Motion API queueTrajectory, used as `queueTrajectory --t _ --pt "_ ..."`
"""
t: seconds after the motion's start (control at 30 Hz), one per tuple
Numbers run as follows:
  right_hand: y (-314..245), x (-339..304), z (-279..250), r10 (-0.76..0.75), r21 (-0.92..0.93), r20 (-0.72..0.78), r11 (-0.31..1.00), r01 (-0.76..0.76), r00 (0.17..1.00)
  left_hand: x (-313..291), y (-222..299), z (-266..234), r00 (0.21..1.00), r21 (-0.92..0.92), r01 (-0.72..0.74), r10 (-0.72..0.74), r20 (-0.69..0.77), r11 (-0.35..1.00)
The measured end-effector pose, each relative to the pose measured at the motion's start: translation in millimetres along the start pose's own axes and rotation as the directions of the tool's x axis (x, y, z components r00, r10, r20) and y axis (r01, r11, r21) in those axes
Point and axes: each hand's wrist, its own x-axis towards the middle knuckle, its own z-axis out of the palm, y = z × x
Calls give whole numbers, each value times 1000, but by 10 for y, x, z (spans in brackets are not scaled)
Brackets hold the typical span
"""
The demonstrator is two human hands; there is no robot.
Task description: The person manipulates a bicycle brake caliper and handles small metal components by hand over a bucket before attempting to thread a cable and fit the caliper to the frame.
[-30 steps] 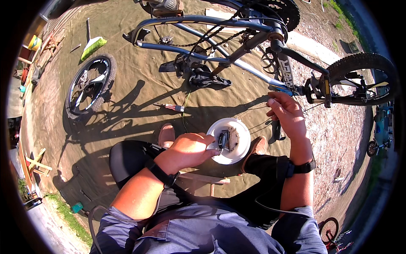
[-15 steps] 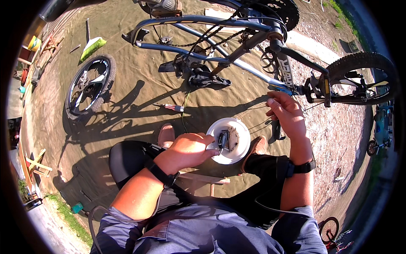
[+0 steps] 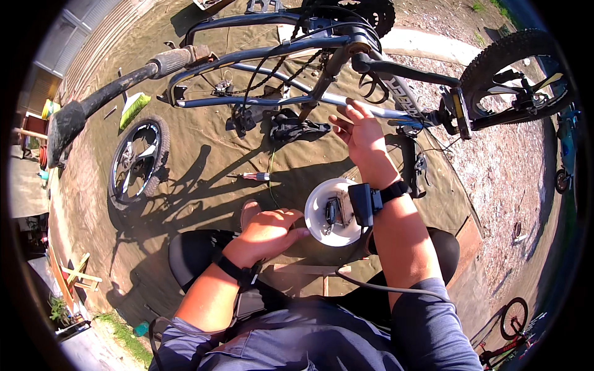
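My left hand [image 3: 267, 234] is beside the white bowl [image 3: 314, 213], thumb pointing at its rim and apart from the forefinger; the other fingertips are hidden. Inside the bowl lie a dark metal part [image 3: 333, 211] and some small pieces too small to name. My right hand [image 3: 366, 137] is raised beyond the bowl, open and empty, fingers spread in front of the bicycle frame [image 3: 337, 99]. The bicycle stands upside down, its black saddle [image 3: 298, 128] on the brown ground cloth. A screwdriver with a striped handle [image 3: 255, 177] lies left of the bowl.
A detached wheel [image 3: 162, 151] and a green-bristled broom [image 3: 134, 109] lie at the left. A dark rod with a grey sleeve [image 3: 170, 62] juts across the upper left. The front wheel [image 3: 476, 77] stands far right. A small wooden stool [image 3: 303, 269] is between my legs.
My right hand has moved left, away from the frame's front end, with its fingers spread wider. My left hand has come off the bowl rim. The view has shifted, bringing the dark rod further in.
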Motion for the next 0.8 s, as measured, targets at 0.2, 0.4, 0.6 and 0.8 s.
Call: queueTrajectory --t 0.2,0.4,0.6,0.8 --pt "407 291 226 -169 185 59 970 156 984 0 -151 79 988 -56 146 -142 68 988" --pt "433 418 292 -208 175 116 967 186 971 57 -258 218 965 -73 251 -244 97 965" --pt "551 540 284 -298 133 160 951 279 941 200 -314 330 932 -45 329 -317 178 943" --pt "555 601 262 -396 -52 89 915 401 914 313 -265 356 894 -44 405 -385 229 913"
